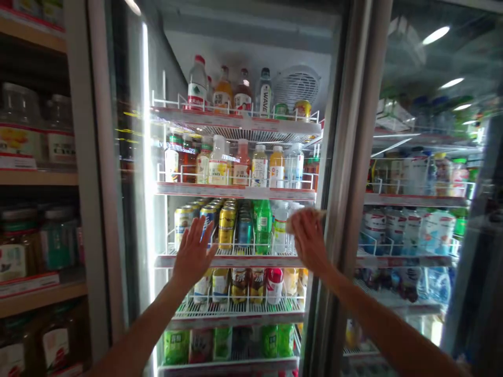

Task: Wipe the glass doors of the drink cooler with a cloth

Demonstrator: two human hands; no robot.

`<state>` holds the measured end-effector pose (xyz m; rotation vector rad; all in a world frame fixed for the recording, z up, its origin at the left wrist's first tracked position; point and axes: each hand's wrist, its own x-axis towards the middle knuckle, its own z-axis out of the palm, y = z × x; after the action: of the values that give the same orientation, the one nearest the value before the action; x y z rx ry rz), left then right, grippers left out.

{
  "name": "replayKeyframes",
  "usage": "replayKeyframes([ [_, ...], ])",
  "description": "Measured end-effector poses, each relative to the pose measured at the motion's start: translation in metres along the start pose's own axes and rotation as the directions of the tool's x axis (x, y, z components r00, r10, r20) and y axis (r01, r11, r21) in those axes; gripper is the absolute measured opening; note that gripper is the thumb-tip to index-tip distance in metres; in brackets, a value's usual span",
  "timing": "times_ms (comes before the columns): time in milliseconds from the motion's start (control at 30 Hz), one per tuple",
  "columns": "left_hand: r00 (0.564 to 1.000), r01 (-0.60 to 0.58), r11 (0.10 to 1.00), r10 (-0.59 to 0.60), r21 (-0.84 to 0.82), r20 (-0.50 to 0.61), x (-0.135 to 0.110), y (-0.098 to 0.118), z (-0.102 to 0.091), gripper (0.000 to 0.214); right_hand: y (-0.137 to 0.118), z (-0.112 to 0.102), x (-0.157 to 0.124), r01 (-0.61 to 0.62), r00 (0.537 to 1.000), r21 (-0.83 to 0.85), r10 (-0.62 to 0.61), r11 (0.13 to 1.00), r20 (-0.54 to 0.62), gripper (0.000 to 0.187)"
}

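Note:
My left hand [193,252] is raised in front of the drinks fridge, palm forward, with its fingers spread and nothing in it. It appears to be at the glass door [131,220], though I cannot tell whether it touches. Farther right, my right hand [309,238] is closed around a pale cloth [290,226], near the door's right frame [341,173]. Only the cloth's edges show past the fingers. Behind the hands, gold cans [227,228] and a green bottle [263,225] stand on the middle wire shelf.
More shelves hold bottles such as a red-capped one [197,86] and a yellow one [276,170]. A second glass door [416,94] on the right reflects ceiling lights. At left, an open shelf [39,178] carries jars. A bright light strip [147,157] runs down the fridge's left side.

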<state>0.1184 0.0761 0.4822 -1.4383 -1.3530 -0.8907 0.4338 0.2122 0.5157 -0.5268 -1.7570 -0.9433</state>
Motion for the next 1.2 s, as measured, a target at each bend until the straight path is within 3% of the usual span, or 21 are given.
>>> replayKeyframes([
  [67, 0.999, -0.037, 0.999, 0.036, 0.036, 0.027, -0.009, -0.004, -0.002, 0.061, -0.020, 0.000, -0.028, 0.153, 0.987, -0.012, -0.152, 0.988, 0.055, 0.052],
  [133, 0.998, -0.058, 0.997, 0.057, 0.048, 0.031, -0.014, -0.005, -0.003, 0.061, -0.023, -0.001, -0.024, 0.157, 0.987, -0.063, -0.156, 0.986, 0.025, 0.047],
  [233, 0.998, -0.059, 0.998, 0.059, 0.038, 0.014, -0.015, -0.006, -0.002, 0.062, 0.007, -0.004, 0.038, -0.037, 0.995, -0.125, 0.024, 0.991, -0.101, 0.042],
  [333, 0.996, -0.089, 0.996, 0.089, 0.023, 0.025, -0.017, -0.015, -0.005, 0.060, 0.045, -0.005, 0.106, -0.210, 0.961, -0.096, 0.187, 0.973, -0.202, 0.039],
  [433, 1.000, -0.006, 1.000, 0.006, 0.026, -0.011, -0.024, -0.036, -0.011, 0.060, 0.048, 0.000, 0.125, -0.209, 0.949, -0.029, 0.196, 0.977, -0.248, 0.042],
  [500, 0.996, 0.086, 0.996, -0.085, 0.036, -0.040, -0.030, -0.049, -0.015, 0.060, 0.020, 0.009, 0.105, -0.123, 0.967, 0.027, 0.126, 0.992, -0.221, 0.047],
  [600, 0.993, 0.113, 0.993, -0.112, 0.045, -0.022, -0.037, -0.061, -0.018, 0.059, -0.046, 0.023, 0.051, 0.082, 0.992, 0.088, -0.072, 0.993, -0.107, 0.047],
  [667, 0.995, 0.101, 0.994, -0.101, 0.051, -0.003, -0.040, -0.064, -0.019, 0.060, -0.082, 0.028, 0.029, 0.279, 0.958, 0.144, -0.285, 0.949, 0.027, 0.045],
  [733, 0.996, 0.086, 0.994, -0.087, 0.061, 0.016, -0.043, -0.064, -0.021, 0.060, -0.096, 0.030, 0.035, 0.386, 0.902, 0.206, -0.414, 0.899, 0.119, 0.048],
  [767, 0.996, 0.085, 0.994, -0.087, 0.070, 0.027, -0.046, -0.064, -0.022, 0.060, -0.097, 0.031, 0.048, 0.367, 0.907, 0.212, -0.399, 0.906, 0.134, 0.050],
  [833, 0.994, 0.101, 0.990, -0.105, 0.094, 0.042, -0.053, -0.066, -0.024, 0.059, -0.093, 0.033, 0.081, 0.186, 0.975, 0.161, -0.202, 0.969, 0.089, 0.053],
  [900, 0.990, 0.128, 0.985, -0.135, 0.119, 0.051, -0.062, -0.070, -0.026, 0.057, -0.099, 0.036, 0.100, 0.019, 1.000, 0.119, -0.022, 0.993, 0.019, 0.053],
  [967, 0.984, 0.151, 0.979, -0.161, 0.140, 0.069, -0.073, -0.075, -0.029, 0.056, -0.122, 0.042, 0.090, 0.067, 0.997, 0.143, -0.070, 0.987, 0.016, 0.054],
  [1033, 0.975, 0.178, 0.970, -0.196, 0.164, 0.102, -0.084, -0.083, -0.034, 0.056, -0.156, 0.050, 0.056, 0.277, 0.952, 0.226, -0.299, 0.934, 0.067, 0.053],
  [1100, 0.960, 0.216, 0.958, -0.244, 0.191, 0.139, -0.094, -0.093, -0.040, 0.056, -0.188, 0.058, 0.027, 0.491, 0.834, 0.334, -0.545, 0.805, 0.090, 0.050],
  [1167, 0.941, 0.252, 0.944, -0.290, 0.214, 0.173, -0.103, -0.101, -0.047, 0.056, -0.208, 0.065, 0.027, 0.556, 0.763, 0.401, -0.638, 0.728, 0.101, 0.050],
  [1200, 0.933, 0.266, 0.938, -0.309, 0.223, 0.183, -0.106, -0.105, -0.051, 0.056, -0.213, 0.068, 0.040, 0.528, 0.779, 0.412, -0.617, 0.742, 0.112, 0.051],
])
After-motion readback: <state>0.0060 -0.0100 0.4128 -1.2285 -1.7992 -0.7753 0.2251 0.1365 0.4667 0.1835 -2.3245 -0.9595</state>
